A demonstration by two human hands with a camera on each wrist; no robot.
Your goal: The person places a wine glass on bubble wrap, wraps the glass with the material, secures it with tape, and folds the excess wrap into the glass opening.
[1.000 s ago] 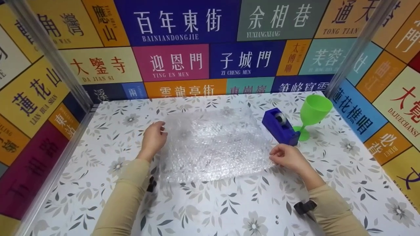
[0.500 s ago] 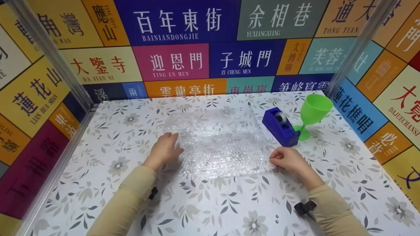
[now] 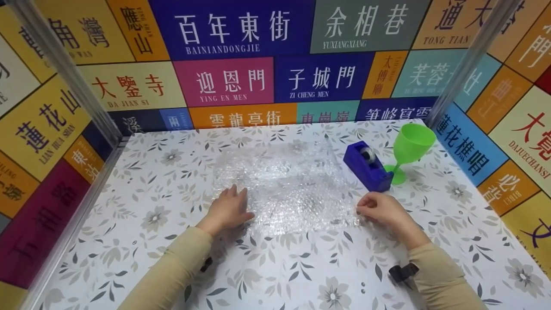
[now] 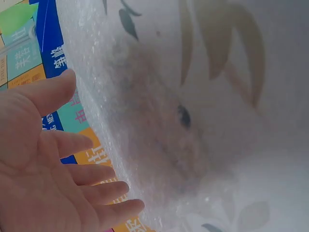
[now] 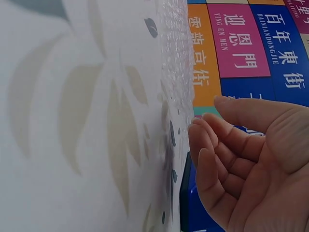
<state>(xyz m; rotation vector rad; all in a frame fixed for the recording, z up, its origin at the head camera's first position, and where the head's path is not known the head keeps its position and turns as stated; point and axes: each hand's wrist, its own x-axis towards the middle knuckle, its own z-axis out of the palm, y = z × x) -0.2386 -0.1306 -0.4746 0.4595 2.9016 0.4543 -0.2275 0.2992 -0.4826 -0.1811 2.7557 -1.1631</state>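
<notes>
A clear sheet of bubble wrap (image 3: 292, 185) lies flat on the flowered tabletop in the head view. My left hand (image 3: 228, 211) is over its near left corner, fingers spread and straight. In the left wrist view that palm shows bare, with the thumb held away from the fingers. Beside the sheet's right edge is my right hand (image 3: 383, 211), its fingers loosely bent. The right wrist view shows a gap between thumb and fingertips of this hand (image 5: 251, 154), with nothing held there.
A blue tape dispenser (image 3: 366, 172) with a roll of clear tape stands just right of the bubble wrap. Behind it rises a green plastic goblet (image 3: 413, 142). Sign-covered panels (image 3: 232, 82) close off the table's back and sides.
My left hand has come from the sheet's left edge toward its near left corner, fingers spreading. My right hand has shifted only slightly to the right; the sheet's left side has settled flatter.
</notes>
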